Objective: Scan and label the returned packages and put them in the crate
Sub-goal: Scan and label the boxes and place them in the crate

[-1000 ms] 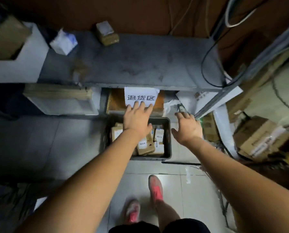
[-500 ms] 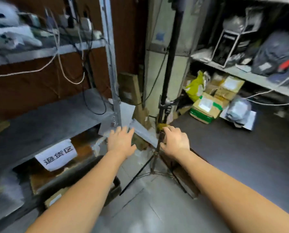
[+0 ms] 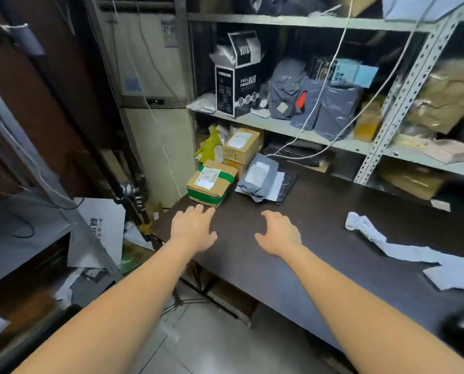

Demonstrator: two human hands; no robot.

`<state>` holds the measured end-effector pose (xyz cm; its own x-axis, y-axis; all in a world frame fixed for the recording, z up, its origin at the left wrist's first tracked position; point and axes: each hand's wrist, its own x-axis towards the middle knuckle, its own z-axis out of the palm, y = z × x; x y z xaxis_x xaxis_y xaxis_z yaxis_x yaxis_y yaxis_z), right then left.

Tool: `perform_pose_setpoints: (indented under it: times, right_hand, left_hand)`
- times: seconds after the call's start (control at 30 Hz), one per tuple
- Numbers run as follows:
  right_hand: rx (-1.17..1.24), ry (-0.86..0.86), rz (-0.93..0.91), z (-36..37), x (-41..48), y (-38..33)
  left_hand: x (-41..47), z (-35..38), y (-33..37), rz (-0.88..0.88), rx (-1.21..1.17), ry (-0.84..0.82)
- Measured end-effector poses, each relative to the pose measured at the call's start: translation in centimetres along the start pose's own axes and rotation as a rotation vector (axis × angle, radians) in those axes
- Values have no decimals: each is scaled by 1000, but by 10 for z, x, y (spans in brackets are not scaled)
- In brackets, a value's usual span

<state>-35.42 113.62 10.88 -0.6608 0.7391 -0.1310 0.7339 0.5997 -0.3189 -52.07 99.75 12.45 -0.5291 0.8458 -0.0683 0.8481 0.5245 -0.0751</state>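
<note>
A cardboard package (image 3: 212, 184) banded with green tape lies flat at the far left corner of the dark table (image 3: 333, 252), its white label facing up. Its longer side looks to run across the table from left to right, skewed a little, though the angle makes this hard to settle. Just beside it on the right lies a grey mailer bag (image 3: 260, 176), label up, its long axis running away from the person and leaning to the far right; it rests on a flat black bag (image 3: 287, 184). Behind both, two brown boxes (image 3: 241, 147) are stacked under the metal shelf (image 3: 292, 130).

On that shelf stands a black mask box (image 3: 237, 85) with its top flaps open; something pale and crinkled shows at the opening, but what it holds cannot be told. Grey bags (image 3: 287, 90) stand beside it.

The left hand (image 3: 194, 230) is palm down over the table's left edge, fingers straight and slightly spread, holding nothing; the fingertips (image 3: 198, 209) lie just short of the taped package, and whether they touch it cannot be told. The right hand (image 3: 278, 233) hovers near it over the table, fingers curved and spread with the thumb apart, gripping nothing. A curling strip of white paper (image 3: 365, 230) lies further right
</note>
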Motion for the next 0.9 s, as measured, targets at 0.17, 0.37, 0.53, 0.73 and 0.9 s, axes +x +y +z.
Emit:
perform_pose_setpoints:
  times: [0.17,0.37,0.53,0.73,0.9]
  right_hand:
    - [136,-53,37,4,50,10]
    - [331,-94,90,26,140,-21]
    - [561,-132,246,50,219,-61]
    - [1003,-107,519,85,287,-89]
    - [1052,-64,600,102,311,-99]
  left_hand:
    - [57,7,-4,-40,-48,-59]
    - [150,32,-55,-131,-227,-106]
    - [229,59,-106,-302,-506,-89]
    - [304,78,-140,-392,-899,-226]
    - [333,95,-138,-272,-1189,-344]
